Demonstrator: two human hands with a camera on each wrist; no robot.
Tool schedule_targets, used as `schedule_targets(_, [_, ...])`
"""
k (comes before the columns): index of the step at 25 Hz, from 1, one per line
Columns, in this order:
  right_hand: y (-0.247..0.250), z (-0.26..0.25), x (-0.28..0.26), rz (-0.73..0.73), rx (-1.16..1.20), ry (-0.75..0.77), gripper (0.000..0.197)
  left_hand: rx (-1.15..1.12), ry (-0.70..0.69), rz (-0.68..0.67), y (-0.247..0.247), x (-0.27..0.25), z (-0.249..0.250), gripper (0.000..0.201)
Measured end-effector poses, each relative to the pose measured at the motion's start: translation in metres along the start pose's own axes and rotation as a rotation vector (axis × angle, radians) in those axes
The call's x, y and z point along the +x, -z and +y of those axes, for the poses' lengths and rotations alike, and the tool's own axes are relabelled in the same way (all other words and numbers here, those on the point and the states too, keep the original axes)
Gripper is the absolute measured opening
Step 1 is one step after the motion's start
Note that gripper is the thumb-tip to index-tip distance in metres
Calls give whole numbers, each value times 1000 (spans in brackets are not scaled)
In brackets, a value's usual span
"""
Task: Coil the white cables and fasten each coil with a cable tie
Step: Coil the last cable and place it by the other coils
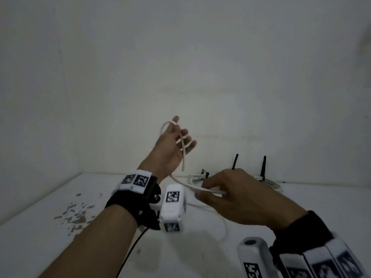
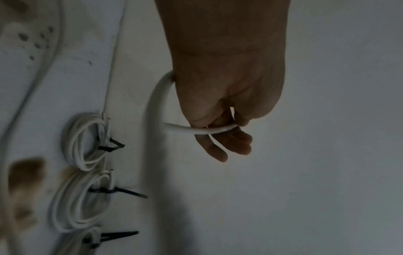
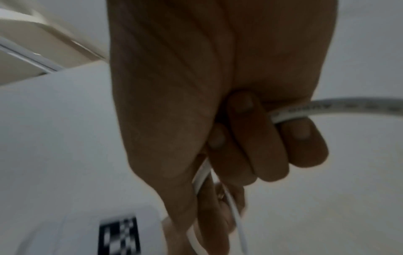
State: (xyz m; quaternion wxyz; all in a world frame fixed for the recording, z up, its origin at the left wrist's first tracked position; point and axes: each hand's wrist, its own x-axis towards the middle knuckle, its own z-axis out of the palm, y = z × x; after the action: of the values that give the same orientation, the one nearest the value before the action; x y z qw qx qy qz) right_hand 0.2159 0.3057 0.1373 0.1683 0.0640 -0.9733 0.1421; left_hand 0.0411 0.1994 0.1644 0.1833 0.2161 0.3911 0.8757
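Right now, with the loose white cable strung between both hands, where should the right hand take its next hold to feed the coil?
Probably on the slack run of the white cable lying on the table nearer the person than the right hand. Come from above and pinch across it: it lies flat and curved, apart from the tied coils, while the left hand holds the starting loop raised.

The white desk (image 1: 50,213) carries three tied cable coils (image 2: 87,141) in a row along its edge by the wall, each bound with a black cable tie (image 2: 111,146). Brown stains (image 1: 76,215) mark the desk, well apart from the coils.
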Motion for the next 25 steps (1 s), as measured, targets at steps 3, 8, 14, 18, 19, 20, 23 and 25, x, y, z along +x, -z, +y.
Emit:
schedule_targets(3, [12, -14, 2, 132, -66, -93, 32, 507, 156, -261, -9, -23, -20, 29])
schedule_targets(8, [18, 8, 11, 303, -91, -358, 32, 898, 155, -460, -5, -48, -33, 45])
schedule_targets(14, [11, 39, 19, 432, 495, -265, 29, 536, 198, -141, -2, -44, -51, 43])
schedule_targets(18, [-1, 42, 21, 336, 369, -164, 31, 300, 380, -225, 9, -42, -54, 52])
schedule_targets(19, [-4, 40, 22, 283, 370, -130, 32, 264, 371, -225, 11, -41, -53, 52])
schedule_targets(20, [-9, 39, 25, 254, 435, -98, 31, 226, 352, -223, 12, -40, -51, 51])
schedule_targets(23, [-23, 33, 36, 277, 740, -213, 40, 74, 325, -213, 16, -36, -44, 46])
schedule_targets(25, [-31, 28, 41, 330, 864, -301, 41, -7, 324, -184, 18, -36, -41, 41])
